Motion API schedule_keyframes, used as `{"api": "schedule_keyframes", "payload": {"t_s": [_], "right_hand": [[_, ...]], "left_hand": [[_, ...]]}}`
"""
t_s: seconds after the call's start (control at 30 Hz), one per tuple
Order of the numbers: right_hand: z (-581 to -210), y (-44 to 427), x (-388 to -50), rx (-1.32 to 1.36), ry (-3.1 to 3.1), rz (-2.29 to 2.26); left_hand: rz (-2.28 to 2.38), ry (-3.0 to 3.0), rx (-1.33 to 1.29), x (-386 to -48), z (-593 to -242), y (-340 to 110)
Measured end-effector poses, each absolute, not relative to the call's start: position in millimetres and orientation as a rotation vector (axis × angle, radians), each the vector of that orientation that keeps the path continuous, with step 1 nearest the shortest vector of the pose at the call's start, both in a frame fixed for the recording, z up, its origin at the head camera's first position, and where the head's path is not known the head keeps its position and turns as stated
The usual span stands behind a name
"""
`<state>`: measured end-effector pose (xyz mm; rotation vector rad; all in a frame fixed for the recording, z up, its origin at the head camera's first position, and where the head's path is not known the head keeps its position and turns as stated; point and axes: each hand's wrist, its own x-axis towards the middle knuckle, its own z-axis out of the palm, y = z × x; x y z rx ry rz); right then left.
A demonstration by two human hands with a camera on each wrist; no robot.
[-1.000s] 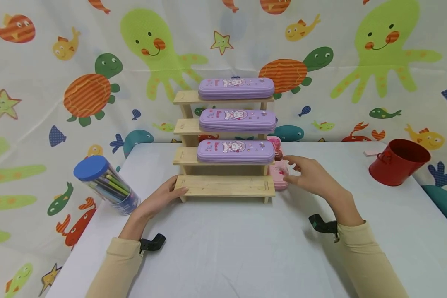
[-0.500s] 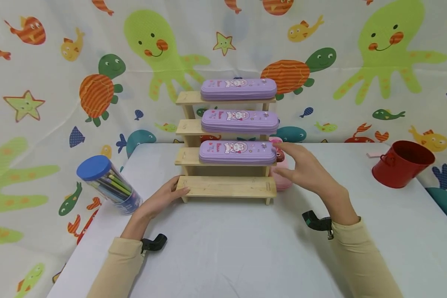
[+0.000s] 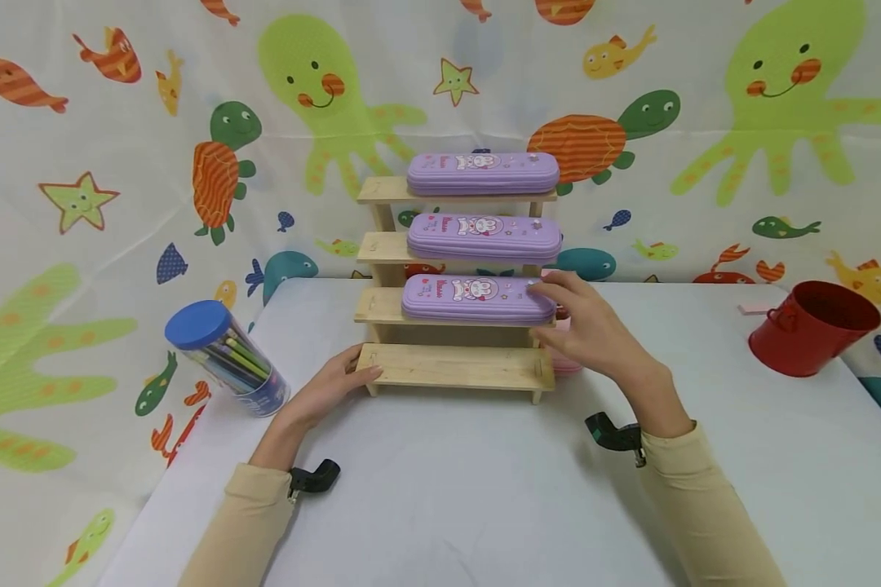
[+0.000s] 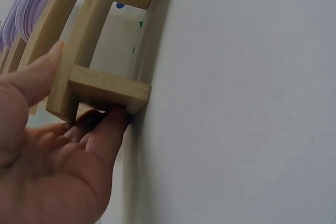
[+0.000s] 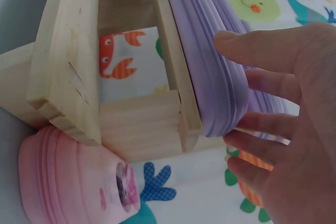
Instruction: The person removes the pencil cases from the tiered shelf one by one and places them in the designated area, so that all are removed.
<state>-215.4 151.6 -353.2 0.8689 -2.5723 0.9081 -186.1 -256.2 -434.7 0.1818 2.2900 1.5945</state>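
A pale wooden step rack [image 3: 455, 364] stands on the white table with a purple pencil case on each of its three upper steps. My left hand [image 3: 332, 383] grips the left end of the lowest step; in the left wrist view, its thumb [image 4: 39, 77] lies on one face and the fingers go underneath. My right hand [image 3: 587, 326] is at the right end of the lowest purple pencil case [image 3: 477, 298], fingertips at its edge. In the right wrist view, the fingers [image 5: 268, 145] are spread and fairly straight. Above sit the middle purple case [image 3: 484, 236] and top purple case [image 3: 482, 174].
A pink case [image 5: 79, 177] lies on the table behind the rack's right side, partly hidden. A clear blue-lidded tub of pens [image 3: 227, 359] stands at the left, a red bucket [image 3: 811, 330] at the right, a small pink block [image 3: 754, 310] near it. A printed cloth [image 3: 440, 106] hangs behind.
My right hand has moved left and slightly up, from beside the pink case to the end of the lowest purple pencil case. The left hand still holds the rack. The head view has shifted slightly.
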Motion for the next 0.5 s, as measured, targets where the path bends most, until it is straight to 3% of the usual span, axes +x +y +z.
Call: {"api": "schedule_keyframes", "payload": {"t_s": [0.5], "right_hand": [[-358, 140, -218, 0.865, -2.533, 0.926]], "left_hand": [[1.649, 2.280, 0.030, -185, -436, -253]]}}
